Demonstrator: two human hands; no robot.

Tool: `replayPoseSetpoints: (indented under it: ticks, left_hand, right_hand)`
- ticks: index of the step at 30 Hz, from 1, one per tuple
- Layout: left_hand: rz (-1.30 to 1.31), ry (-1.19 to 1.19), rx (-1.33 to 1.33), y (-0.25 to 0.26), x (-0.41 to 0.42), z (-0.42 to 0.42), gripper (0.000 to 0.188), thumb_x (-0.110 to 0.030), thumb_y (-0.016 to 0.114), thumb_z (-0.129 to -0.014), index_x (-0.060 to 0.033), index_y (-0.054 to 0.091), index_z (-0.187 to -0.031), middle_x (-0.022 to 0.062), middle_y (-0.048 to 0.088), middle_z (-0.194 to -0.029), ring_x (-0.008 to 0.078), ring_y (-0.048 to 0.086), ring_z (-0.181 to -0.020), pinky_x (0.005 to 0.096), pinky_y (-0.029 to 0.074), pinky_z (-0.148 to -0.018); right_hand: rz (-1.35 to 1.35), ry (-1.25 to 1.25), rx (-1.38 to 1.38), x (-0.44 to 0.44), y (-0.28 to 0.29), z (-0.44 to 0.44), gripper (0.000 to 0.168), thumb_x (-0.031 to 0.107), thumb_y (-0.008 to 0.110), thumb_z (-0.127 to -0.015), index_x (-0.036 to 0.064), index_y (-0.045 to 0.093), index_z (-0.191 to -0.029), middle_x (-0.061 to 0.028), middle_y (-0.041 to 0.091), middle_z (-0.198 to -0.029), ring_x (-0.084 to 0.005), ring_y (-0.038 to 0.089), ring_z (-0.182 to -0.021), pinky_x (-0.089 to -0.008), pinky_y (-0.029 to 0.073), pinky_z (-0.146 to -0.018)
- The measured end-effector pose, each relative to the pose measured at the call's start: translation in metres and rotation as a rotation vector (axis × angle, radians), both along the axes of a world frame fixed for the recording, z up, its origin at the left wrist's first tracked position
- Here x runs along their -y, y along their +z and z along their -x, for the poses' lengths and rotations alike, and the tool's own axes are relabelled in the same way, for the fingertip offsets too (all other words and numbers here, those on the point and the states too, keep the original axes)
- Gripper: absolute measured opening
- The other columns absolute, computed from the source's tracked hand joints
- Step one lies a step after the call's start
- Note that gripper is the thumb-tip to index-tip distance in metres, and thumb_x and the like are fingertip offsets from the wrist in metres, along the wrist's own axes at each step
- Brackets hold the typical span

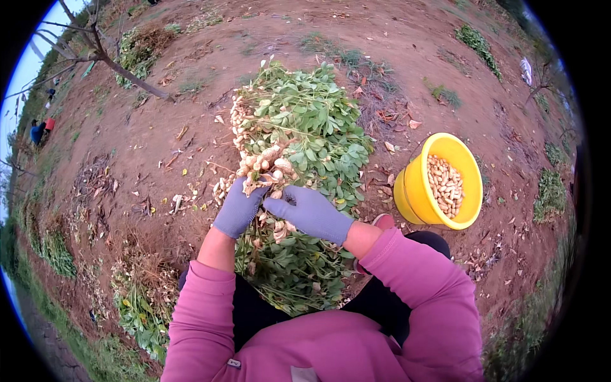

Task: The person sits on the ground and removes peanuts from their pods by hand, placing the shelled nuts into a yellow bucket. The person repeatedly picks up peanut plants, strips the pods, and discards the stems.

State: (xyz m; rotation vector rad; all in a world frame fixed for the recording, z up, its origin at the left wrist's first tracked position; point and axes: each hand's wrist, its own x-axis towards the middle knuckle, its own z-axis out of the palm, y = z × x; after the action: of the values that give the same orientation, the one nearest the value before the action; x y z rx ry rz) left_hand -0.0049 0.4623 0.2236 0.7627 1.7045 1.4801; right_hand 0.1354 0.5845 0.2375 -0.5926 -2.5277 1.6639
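A pile of uprooted peanut plants (329, 119) lies before me, leaves to the right and pods to the left. My left hand (241, 207), in a grey-purple knit glove, grips a cluster of peanut pods (267, 164) on their stems. Just right of it, my right hand (310, 212), gloved the same way, reaches in with thumb and fingers at the pods; whether it pinches one is hidden. More leafy peanut plants (296, 272) lie between my legs, below both hands. To the right stands a yellow bucket (410, 196) partly filled with loose peanuts (445, 186).
A bare tree (129, 76) leans at the upper left. Heaps of pulled plants lie at the lower left (143, 305) and upper right (479, 47). Far left, a person in blue (36, 132) is beside a red bucket (50, 124). Dry leaves litter the reddish soil (191, 119).
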Motion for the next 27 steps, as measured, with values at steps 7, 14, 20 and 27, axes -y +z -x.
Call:
replayPoseSetpoints:
  ticks: [7,14,20,27]
  left_hand:
    - [-0.092,0.116,0.05,-0.011,-0.008,-0.007,0.023,-0.016,0.059,-0.092,-0.001,0.06,-0.11,0.0028,0.064,-0.096,0.011,0.057,-0.083,0.0273,0.046,-0.073]
    - [0.037,0.321,-0.233,-0.063,-0.013,0.033,0.036,-0.024,0.069,-0.086,0.0037,0.058,-0.105,0.0098,0.064,-0.088,0.0201,0.058,-0.075,0.0345,0.047,-0.068]
    - [0.065,0.186,0.299,0.0,-0.001,0.02,0.033,-0.016,0.061,-0.091,-0.0084,0.058,-0.123,-0.0006,0.064,-0.101,0.0073,0.056,-0.079,0.0236,0.045,-0.063]
    - [-0.006,0.081,0.289,0.019,0.031,0.034,0.045,-0.006,0.062,-0.089,-0.0037,0.052,-0.133,0.0049,0.063,-0.115,0.0159,0.063,-0.1,0.0288,0.052,-0.083]
  right_hand:
    - [-0.027,-0.014,0.0,-0.004,-0.009,0.002,0.055,0.053,0.06,-0.085,-0.001,0.058,-0.073,-0.0161,0.055,-0.063,-0.0282,0.055,-0.059,-0.0404,0.044,-0.061]
    - [0.126,0.668,-0.066,0.021,0.026,-0.012,0.036,0.038,0.058,-0.089,0.002,0.061,-0.087,-0.0046,0.055,-0.066,-0.0123,0.054,-0.06,-0.0326,0.044,-0.057]
    - [0.634,0.491,0.055,-0.028,0.057,-0.03,0.025,0.031,0.052,-0.09,0.009,0.059,-0.099,-0.0006,0.061,-0.079,-0.008,0.058,-0.064,-0.0222,0.044,-0.055]
    - [0.538,0.049,-0.104,-0.071,0.069,-0.054,0.03,0.035,0.053,-0.093,0.007,0.059,-0.101,-0.0011,0.056,-0.073,-0.006,0.051,-0.055,-0.0184,0.039,-0.047]
